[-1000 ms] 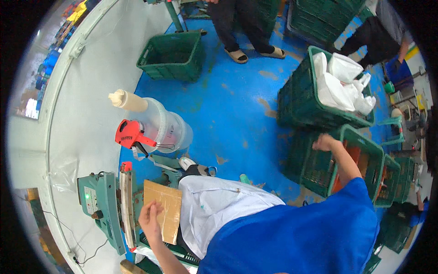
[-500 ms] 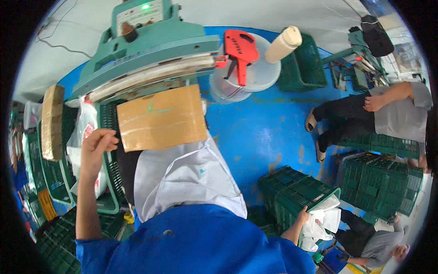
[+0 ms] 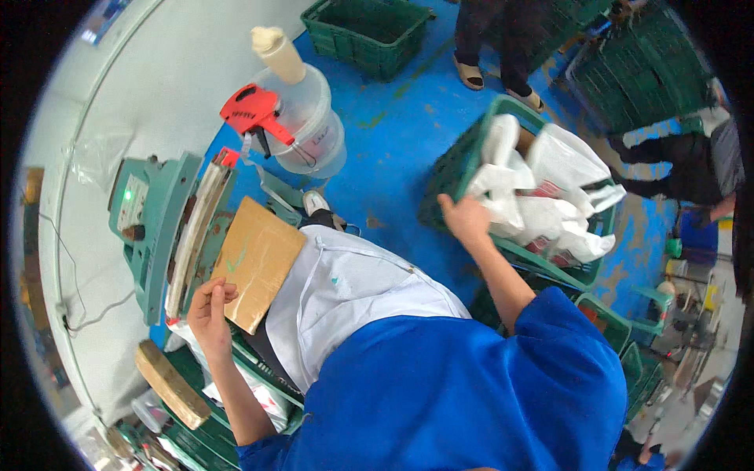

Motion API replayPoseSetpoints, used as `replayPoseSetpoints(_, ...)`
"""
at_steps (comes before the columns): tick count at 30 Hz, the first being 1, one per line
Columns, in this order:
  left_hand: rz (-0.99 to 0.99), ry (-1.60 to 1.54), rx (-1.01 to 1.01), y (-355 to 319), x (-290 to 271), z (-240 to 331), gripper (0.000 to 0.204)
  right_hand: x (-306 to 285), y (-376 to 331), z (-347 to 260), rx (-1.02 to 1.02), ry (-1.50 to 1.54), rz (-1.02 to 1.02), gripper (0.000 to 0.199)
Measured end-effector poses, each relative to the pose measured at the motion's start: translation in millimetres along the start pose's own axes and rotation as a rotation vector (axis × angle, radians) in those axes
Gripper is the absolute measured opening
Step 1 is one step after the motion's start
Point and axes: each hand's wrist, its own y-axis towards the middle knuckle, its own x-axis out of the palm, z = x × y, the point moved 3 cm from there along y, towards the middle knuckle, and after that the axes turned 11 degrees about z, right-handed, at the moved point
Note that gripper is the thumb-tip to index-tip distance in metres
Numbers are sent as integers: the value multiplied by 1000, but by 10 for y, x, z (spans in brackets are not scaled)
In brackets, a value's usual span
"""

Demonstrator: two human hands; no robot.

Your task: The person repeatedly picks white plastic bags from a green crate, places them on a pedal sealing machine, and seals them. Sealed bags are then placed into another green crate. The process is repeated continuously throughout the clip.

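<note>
My right hand (image 3: 467, 221) grips the near-left rim of a green plastic crate (image 3: 452, 177). Inside the crate lie several white plastic bags (image 3: 554, 224) with red print, some with their handles sticking up. My left hand (image 3: 210, 310) is raised beside a flat piece of brown cardboard (image 3: 255, 263), its fingers curled together and no object showing in them. The cardboard rests over my lap against the white apron (image 3: 357, 286), in front of a green bag-sealing machine (image 3: 161, 235).
A red label gun (image 3: 255, 111) and a cream-coloured bottle (image 3: 279, 55) sit on a translucent bucket (image 3: 318, 118). A long taped bundle (image 3: 173, 385) lies on green crates at left. Another green crate (image 3: 365, 35) stands behind. People are near the stacked crates at right.
My view has swung to the right. The crate of bags has been tilted more upright and its contents show, my right hand still on its rim. My left hand stays raised near the cardboard.
</note>
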Motion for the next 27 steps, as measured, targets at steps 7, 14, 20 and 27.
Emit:
replayPoseSetpoints(7, -242, 284, 302, 238, 919, 515, 12, 51, -499, -1541, -466, 341, -351, 59)
replayPoseSetpoints(14, -528, 471, 446, 409, 1697, 341, 16, -1099, 9, -1572, -879, 765, 10, 27)
replayPoseSetpoints(20, -357, 249, 985, 623, 2967, 517, 37, -1337, 849, -817, -868, 163, 137, 48)
replayPoseSetpoints(27, -513, 768, 1158, 692, 3655, 205, 23, -909, 865, -228, -749, -167, 7, 34)
